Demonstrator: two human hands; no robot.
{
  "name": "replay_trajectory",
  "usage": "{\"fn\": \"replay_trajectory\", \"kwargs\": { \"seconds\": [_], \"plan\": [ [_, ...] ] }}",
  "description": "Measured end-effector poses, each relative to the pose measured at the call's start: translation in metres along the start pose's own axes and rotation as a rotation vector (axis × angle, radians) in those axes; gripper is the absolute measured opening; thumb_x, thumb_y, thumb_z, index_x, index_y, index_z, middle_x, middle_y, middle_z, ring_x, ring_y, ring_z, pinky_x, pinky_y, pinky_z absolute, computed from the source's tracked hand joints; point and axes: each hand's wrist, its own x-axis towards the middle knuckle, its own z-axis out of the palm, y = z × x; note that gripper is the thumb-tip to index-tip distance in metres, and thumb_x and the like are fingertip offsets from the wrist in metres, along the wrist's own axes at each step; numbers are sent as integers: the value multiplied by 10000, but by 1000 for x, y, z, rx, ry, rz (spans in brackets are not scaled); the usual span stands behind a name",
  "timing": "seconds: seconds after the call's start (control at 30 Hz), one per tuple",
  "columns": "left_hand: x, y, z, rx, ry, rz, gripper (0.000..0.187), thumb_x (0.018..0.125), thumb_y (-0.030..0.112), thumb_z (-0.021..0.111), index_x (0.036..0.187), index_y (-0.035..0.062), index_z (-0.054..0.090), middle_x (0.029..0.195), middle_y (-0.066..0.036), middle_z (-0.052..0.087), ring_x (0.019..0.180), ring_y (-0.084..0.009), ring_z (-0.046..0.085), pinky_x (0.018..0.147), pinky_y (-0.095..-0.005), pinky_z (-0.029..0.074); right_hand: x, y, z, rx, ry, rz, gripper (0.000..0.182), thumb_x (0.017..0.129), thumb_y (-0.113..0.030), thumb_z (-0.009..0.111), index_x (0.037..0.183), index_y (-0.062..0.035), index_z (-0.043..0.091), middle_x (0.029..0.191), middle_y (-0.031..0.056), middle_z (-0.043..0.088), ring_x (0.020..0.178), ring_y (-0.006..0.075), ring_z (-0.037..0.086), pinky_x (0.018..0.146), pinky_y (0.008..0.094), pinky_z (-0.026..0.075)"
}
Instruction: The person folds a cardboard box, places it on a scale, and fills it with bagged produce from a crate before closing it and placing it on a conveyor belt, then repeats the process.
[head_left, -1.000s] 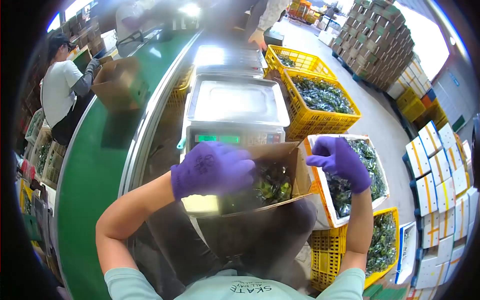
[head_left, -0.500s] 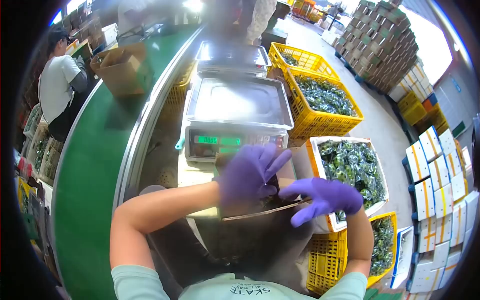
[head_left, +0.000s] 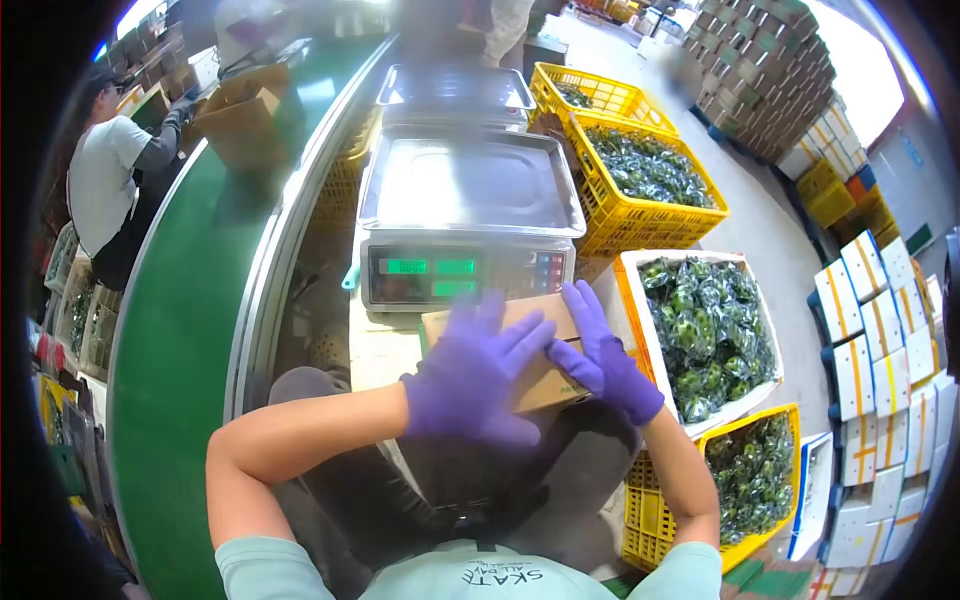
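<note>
A small brown cardboard box (head_left: 543, 388) lies in front of my lap with its top flaps down. My left hand (head_left: 462, 380), in a purple glove, spreads its fingers over the left part of the box; motion blurs it slightly. On the right side, my purple-gloved right hand (head_left: 615, 372) rests its stretched fingers along the flap. Neither hand grips anything. Just beyond the box stands a digital scale (head_left: 470, 190) with a bare steel pan and lit green digits.
Right of me, a white foam box (head_left: 712, 330) and yellow crates (head_left: 650, 230) hold bagged green vegetables. A green conveyor belt (head_left: 185, 370) runs along the left, carrying an open carton (head_left: 245, 125). A co-worker (head_left: 110, 170) stands beyond it. Stacked cartons (head_left: 745, 80) rise at the back right.
The box's flaps, open half a second ago, are now folded down. My right hand moved left and up onto the box; my left hand shifted slightly down and spread its fingers.
</note>
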Motion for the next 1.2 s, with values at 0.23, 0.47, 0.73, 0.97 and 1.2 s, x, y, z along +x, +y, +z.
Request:
{"fn": "replay_trajectory", "kwargs": {
  "seconds": [0.23,0.47,0.73,0.97,1.2],
  "plan": [
    [-4,-34,-33,-103,-371,351,899,544,554,753,1301,154,478,1351,-117,449,1178,-380,445,983,-552,326,-90,-73,53,383,244,389,686,992,-217,491,1493,72,122,1542,266,159,1448,347,171,1167,419,196],
    [-16,-31,-29,-121,-282,432,896,523,485,790,1301,185,463,1353,-88,456,1148,-382,458,974,-544,343,-114,-46,97,1595,295,602,626,976,-378,535,1480,-100,291,1402,119,478,1261,268,505,1076,435,414],
    [-34,-15,-52,13,-324,411,882,534,457,807,1304,161,496,1341,-104,477,1266,-448,424,1011,-628,314,-116,-43,116,1562,336,511,762,895,-481,602,1475,-87,302,1417,144,463,1251,319,508,1043,479,444],
    [-81,32,-141,309,232,148,473,722,382,687,1150,188,636,1319,-89,530,1345,-343,399,1088,-685,241,-16,-114,121,1614,-67,453,730,900,-492,569,1466,-86,350,1433,134,454,1296,307,466,1122,480,342],
    [-97,45,-183,473,360,-20,545,824,536,642,1216,157,626,1390,-126,505,1327,-402,426,1102,-697,145,89,-187,184,1346,-375,238,630,945,-444,517,1438,-73,390,1391,126,488,1264,257,490,1103,438,362]
  ]
}}
